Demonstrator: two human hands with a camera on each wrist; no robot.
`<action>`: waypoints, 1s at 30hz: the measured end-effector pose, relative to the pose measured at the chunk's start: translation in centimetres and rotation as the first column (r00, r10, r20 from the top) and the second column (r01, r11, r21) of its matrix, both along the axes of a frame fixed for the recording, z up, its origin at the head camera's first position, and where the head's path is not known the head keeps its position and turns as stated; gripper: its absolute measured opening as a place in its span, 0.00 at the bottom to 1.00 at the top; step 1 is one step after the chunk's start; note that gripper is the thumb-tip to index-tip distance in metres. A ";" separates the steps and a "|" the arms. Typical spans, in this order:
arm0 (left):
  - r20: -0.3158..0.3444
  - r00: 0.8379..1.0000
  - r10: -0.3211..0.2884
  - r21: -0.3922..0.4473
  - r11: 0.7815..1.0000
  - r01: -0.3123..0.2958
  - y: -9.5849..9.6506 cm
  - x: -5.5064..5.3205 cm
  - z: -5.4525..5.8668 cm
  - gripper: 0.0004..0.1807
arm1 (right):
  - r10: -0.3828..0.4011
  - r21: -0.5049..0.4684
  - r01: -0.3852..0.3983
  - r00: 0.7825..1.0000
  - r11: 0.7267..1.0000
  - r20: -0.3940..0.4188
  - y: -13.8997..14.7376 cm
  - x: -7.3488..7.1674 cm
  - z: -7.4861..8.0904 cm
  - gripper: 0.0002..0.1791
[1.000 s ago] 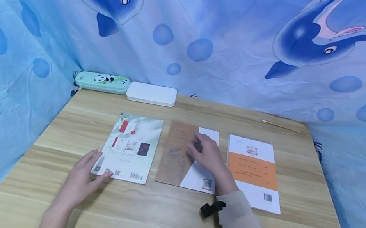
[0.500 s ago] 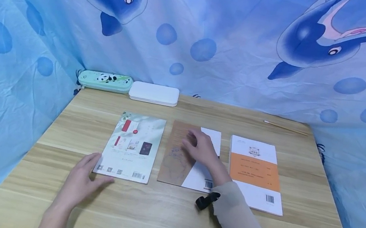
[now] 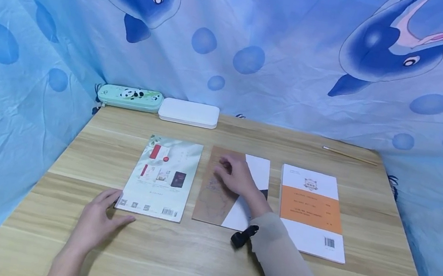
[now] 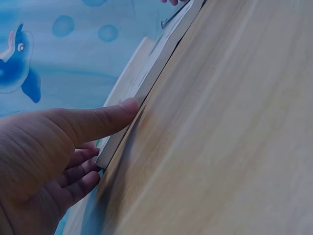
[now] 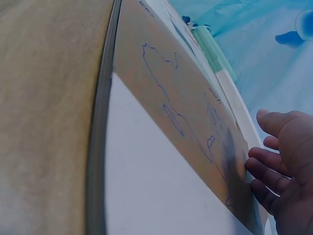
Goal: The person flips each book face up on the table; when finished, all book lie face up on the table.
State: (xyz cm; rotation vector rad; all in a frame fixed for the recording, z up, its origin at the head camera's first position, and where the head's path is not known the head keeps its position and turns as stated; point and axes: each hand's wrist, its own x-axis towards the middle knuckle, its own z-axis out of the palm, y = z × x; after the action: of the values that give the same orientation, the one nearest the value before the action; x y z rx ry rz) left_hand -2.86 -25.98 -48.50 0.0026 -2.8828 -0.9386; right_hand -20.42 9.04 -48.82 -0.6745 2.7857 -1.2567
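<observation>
A pale green book (image 3: pixel 159 181) lies flat on the left of the table. My left hand (image 3: pixel 95 221) is at its lower left corner, fingers by the left side and thumb by the near edge. In the left wrist view the thumb (image 4: pixel 110 117) reaches the book's edge. My right hand (image 3: pixel 236 174) is over a brown and white book (image 3: pixel 211 203) in the middle, its fingers loosely bent and nothing in them. In the right wrist view blue outlines show on that book's brown part. A white and orange book (image 3: pixel 311 208) lies to the right.
At the back left of the wooden table (image 3: pixel 169 259) are a green panda pencil case (image 3: pixel 130 98) and a white case (image 3: pixel 189 113). A pencil (image 3: pixel 349 155) lies at the back right. Blue dolphin-print fabric (image 3: pixel 246 32) hangs behind and beside the table.
My right hand has moved left over the brown and white book, from its white part onto the brown. My left hand has stayed by the green book's corner. The head view has shifted slightly.
</observation>
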 end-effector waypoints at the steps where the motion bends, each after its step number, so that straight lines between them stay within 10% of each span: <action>1: 0.000 1.000 0.002 0.000 1.000 -0.002 0.0 0.0 0.0 0.47 | 0.003 -0.002 -0.003 1.000 1.000 0.002 -0.1 -0.1 0.0 0.19; 15: 0.084 0.996 -0.034 0.001 0.999 0.034 -0.1 -1.1 0.3 0.52 | 0.028 0.099 -0.026 0.999 0.995 -0.019 -2.2 -1.6 0.5 0.08; 30: 0.150 0.984 -0.098 0.066 0.994 0.089 -0.6 -2.7 0.5 0.55 | 0.034 0.101 -0.043 0.995 0.994 0.092 -4.2 -3.1 0.6 0.26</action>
State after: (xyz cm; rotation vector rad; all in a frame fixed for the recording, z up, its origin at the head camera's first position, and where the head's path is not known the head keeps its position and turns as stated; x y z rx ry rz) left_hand -5.59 -26.60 -47.95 -0.0593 -3.0175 -1.0852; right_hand -23.49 4.81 -48.21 -0.6450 2.7282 -1.0994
